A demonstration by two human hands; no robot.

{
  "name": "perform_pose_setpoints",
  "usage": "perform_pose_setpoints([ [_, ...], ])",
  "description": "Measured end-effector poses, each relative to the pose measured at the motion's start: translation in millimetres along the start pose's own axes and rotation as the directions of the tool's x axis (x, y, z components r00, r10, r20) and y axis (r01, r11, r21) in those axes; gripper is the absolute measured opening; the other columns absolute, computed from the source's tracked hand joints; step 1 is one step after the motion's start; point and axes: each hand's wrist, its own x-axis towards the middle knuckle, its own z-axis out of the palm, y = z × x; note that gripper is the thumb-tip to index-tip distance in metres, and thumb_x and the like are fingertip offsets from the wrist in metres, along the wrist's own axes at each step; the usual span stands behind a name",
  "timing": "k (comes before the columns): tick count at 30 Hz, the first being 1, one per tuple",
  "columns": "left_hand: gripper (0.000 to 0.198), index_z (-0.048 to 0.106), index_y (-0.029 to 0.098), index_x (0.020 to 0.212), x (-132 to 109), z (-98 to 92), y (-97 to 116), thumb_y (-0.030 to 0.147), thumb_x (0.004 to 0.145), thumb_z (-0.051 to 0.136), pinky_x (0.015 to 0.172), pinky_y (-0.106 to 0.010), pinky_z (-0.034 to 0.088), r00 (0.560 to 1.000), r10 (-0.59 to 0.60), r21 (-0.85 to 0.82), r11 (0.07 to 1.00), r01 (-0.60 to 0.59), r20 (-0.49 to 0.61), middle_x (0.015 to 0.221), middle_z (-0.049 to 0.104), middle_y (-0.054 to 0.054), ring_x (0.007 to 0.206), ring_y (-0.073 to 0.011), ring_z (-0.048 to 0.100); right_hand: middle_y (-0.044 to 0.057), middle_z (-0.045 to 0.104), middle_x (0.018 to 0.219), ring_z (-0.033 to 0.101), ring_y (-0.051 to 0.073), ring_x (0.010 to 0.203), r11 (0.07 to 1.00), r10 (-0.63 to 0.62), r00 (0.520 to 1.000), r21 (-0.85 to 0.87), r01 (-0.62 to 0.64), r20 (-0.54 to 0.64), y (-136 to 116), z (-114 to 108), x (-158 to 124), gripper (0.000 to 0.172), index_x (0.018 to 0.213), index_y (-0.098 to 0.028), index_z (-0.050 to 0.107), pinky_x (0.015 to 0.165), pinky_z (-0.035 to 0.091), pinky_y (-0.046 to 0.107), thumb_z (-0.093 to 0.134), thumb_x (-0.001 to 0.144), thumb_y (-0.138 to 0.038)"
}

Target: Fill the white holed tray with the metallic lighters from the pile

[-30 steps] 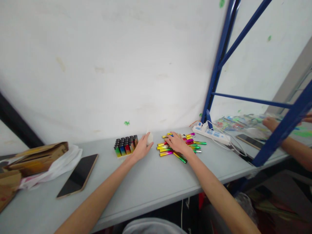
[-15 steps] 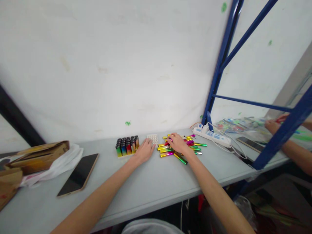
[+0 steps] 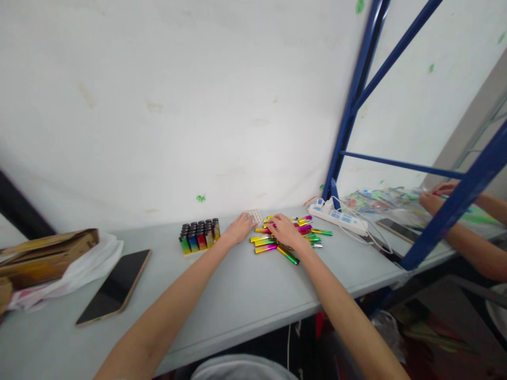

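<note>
My left hand (image 3: 240,228) is at the near left edge of a small white tray with rows of round holes (image 3: 254,215), its fingers closed on that edge. Just to the right, my right hand (image 3: 283,230) lies over a loose pile of shiny metallic-coloured tubes (image 3: 264,242), fingers bent and somewhat apart; no tube is clearly gripped. Left of my left hand, several colourful lighters with black tops (image 3: 201,238) stand upright in close rows on a pale base.
A phone (image 3: 115,285), a white plastic bag (image 3: 93,264) and an opened cardboard box (image 3: 51,256) lie left on the grey table (image 3: 237,301). On the right are a power strip (image 3: 338,217) with cables and a blue metal frame (image 3: 345,121). Beyond it, another person's hands (image 3: 435,198) handle something.
My left hand and the white tray have shifted right and back, closer to the pile, and the tray has turned slightly. My right hand stays over the pile. The whole view has shifted a little.
</note>
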Motion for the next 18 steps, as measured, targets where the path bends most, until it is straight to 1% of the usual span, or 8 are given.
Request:
perform_pose_setpoints([
  [4,0.027,0.076,0.026,0.12,-0.7,-3.7,1.4,0.02,0.101,0.058,0.118,-0.047,0.048,0.998,-0.051,-0.037,0.998,0.05,-0.025,0.141,0.069,-0.014,0.143,-0.0337,0.056,0.017,0.061,0.151,0.057,0.027,0.137,1.0,-0.005,1.0,-0.019,0.006,0.021,-0.9,-0.4,-1.6,0.038,0.135,-0.017,0.071,0.119,0.038,0.041,0.046,0.112,-0.035],
  [6,0.027,0.075,0.024,0.124,1.7,-7.7,4.3,0.025,0.102,0.059,0.115,-0.047,0.05,0.996,-0.082,-0.052,0.995,0.08,-0.034,0.137,0.071,-0.015,0.139,-0.0344,0.06,0.017,0.059,0.154,0.057,0.027,0.138,1.0,0.004,0.999,-0.023,-0.004,0.031,-1.3,-1.2,-2.6,0.04,0.136,-0.017,0.071,0.12,0.037,0.041,0.046,0.113,-0.036],
  [9,0.042,0.064,0.015,0.143,2.9,-15.9,15.4,0.033,0.105,0.057,0.115,-0.05,0.051,0.988,-0.139,-0.075,0.988,0.134,-0.073,0.144,0.066,-0.022,0.139,-0.0367,0.061,0.017,0.059,0.153,0.056,0.027,0.139,0.999,0.04,0.999,-0.027,-0.04,0.034,-1.5,-2.2,-3.5,0.041,0.138,-0.018,0.07,0.12,0.037,0.042,0.044,0.113,-0.037],
  [11,0.055,0.049,0.01,0.156,-1.9,-23.5,26.6,0.037,0.108,0.05,0.12,-0.051,0.045,0.979,-0.164,-0.09,0.984,0.153,-0.123,0.157,0.054,-0.027,0.148,-0.0371,0.053,0.018,0.062,0.149,0.058,0.027,0.137,0.998,0.051,0.998,-0.031,-0.05,0.032,-1.3,-2.8,-3.8,0.042,0.138,-0.018,0.07,0.119,0.038,0.043,0.043,0.113,-0.038],
  [13,0.059,0.035,0.012,0.165,-14.0,-34.0,37.1,0.04,0.113,0.036,0.127,-0.05,0.038,0.97,-0.167,-0.097,0.984,0.152,-0.176,0.167,0.042,-0.026,0.158,-0.0336,0.04,0.019,0.062,0.146,0.06,0.028,0.133,0.998,0.043,0.999,-0.037,-0.042,0.02,-0.9,-3.4,-4.0,0.042,0.138,-0.018,0.07,0.118,0.039,0.043,0.044,0.113,-0.039],
  [14,0.059,0.031,0.014,0.167,-23.2,-40.7,40.4,0.04,0.114,0.031,0.129,-0.048,0.035,0.965,-0.16,-0.1,0.985,0.142,-0.206,0.17,0.038,-0.023,0.16,-0.0315,0.036,0.019,0.062,0.145,0.06,0.028,0.132,0.999,0.035,0.999,-0.037,-0.034,0.011,-0.7,-3.7,-3.8,0.042,0.139,-0.017,0.07,0.117,0.04,0.043,0.044,0.113,-0.038],
  [16,0.058,0.036,0.018,0.165,-47.6,-57.1,39.5,0.043,0.113,0.036,0.131,-0.051,0.031,0.945,-0.094,-0.077,0.994,0.073,-0.312,0.172,0.035,-0.02,0.163,-0.0323,0.031,0.019,0.063,0.144,0.06,0.028,0.131,1.0,0.009,1.0,-0.028,-0.01,-0.005,-0.6,-4.0,-3.2,0.041,0.138,-0.016,0.07,0.117,0.04,0.042,0.045,0.113,-0.038],
  [18,0.064,0.042,0.02,0.162,-78.1,-75.8,26.0,0.05,0.106,0.052,0.133,-0.057,0.024,0.921,-0.069,-0.02,0.998,0.067,-0.383,0.173,0.032,-0.019,0.165,-0.0373,0.023,0.018,0.064,0.141,0.059,0.027,0.131,1.0,-0.021,1.0,-0.008,0.021,-0.01,-1.3,-3.9,-2.0,0.039,0.136,-0.017,0.07,0.117,0.04,0.041,0.046,0.112,-0.036],
])
